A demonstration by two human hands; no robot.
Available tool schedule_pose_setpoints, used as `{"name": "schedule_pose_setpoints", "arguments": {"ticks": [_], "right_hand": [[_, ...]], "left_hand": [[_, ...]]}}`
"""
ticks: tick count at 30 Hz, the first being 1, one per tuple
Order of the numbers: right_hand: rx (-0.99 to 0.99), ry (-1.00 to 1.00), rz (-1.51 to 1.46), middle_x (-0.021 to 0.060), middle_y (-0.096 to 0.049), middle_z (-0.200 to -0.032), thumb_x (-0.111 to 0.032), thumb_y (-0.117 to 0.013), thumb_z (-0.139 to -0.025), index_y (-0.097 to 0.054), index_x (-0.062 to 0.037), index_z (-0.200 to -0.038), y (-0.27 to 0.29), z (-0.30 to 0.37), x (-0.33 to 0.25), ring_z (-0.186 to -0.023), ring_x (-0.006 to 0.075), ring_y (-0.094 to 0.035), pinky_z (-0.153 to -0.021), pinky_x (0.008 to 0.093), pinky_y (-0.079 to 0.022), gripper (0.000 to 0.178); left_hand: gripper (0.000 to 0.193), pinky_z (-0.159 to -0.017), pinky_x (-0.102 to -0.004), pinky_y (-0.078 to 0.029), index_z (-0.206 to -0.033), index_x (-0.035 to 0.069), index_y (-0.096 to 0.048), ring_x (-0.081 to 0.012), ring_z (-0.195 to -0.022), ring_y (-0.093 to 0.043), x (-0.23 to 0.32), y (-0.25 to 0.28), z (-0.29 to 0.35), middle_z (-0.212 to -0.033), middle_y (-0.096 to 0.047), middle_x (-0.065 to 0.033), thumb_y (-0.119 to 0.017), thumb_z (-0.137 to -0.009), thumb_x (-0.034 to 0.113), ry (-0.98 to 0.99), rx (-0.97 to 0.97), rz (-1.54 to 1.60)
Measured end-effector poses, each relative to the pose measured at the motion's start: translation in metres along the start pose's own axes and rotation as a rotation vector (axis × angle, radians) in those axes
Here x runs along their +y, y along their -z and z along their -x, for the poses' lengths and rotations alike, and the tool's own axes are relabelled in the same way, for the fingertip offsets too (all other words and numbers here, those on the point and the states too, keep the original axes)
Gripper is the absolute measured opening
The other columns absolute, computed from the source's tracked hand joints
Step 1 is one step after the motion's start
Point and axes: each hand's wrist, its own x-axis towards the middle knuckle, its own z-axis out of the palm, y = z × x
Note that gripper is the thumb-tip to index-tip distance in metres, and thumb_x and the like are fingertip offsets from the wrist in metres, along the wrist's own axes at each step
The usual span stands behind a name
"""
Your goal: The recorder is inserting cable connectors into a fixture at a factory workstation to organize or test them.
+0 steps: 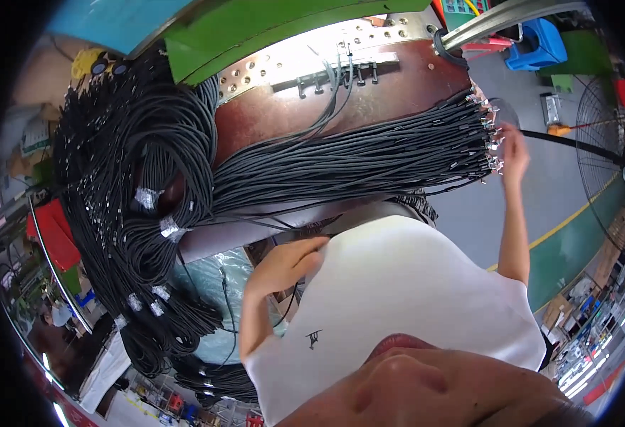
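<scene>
A thick bundle of black cables (341,164) lies across the brown bench top, its stripped ends with small metal and white tips (492,142) pointing right. At those tips is my right hand (515,153), thumb and fingers drawn together; what is between them is too small to make out. My left hand (287,267) is low in front of my white shirt, fingers stretched out and pointing right, with nothing visible in it. Its fingertips are partly hidden by the shirt. A thin dark cable hangs just below that hand.
Coiled black cables (170,135) with silvery wraps are heaped on the left. A metal fixture with black clamps (337,75) stands at the back of the bench, under a green panel (270,35). A black fan (604,149) and a blue stool (537,46) are on the right.
</scene>
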Motion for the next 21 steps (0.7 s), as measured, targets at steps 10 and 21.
{"name": "schedule_pose_setpoints", "arguments": {"ticks": [10, 21], "right_hand": [[-0.099, 1.229, 0.291, 0.0055, -0.06, -0.099, -0.027, -0.063, -0.079, -0.06, -0.0092, -0.104, -0.124, -0.081, -0.208, -0.096, 0.0244, -0.057, -0.087, 0.0348, -0.045, 0.031], [-0.146, 0.606, 0.343, 0.0088, -0.061, -0.095, -0.005, -0.061, -0.081, -0.061, -0.0082, -0.113, 0.022, -0.076, -0.132, -0.086, 0.0271, -0.059, -0.073, 0.0349, -0.049, 0.031]], "left_hand": [[0.079, -0.104, -0.0428, -0.031, -0.129, -0.003, -0.041, -0.0343, -0.125, -0.04, 0.1, 0.038, -0.085, -0.133, -0.042, -0.0213, -0.07, -0.071, 0.043, -0.593, 0.646, -0.661], [0.011, -0.066, -0.0333, -0.047, -0.091, 0.005, -0.061, -0.0264, -0.074, -0.059, 0.017, 0.102, -0.02, -0.08, -0.06, -0.0089, -0.063, -0.081, 0.008, -0.354, 0.96, -0.808]]}}
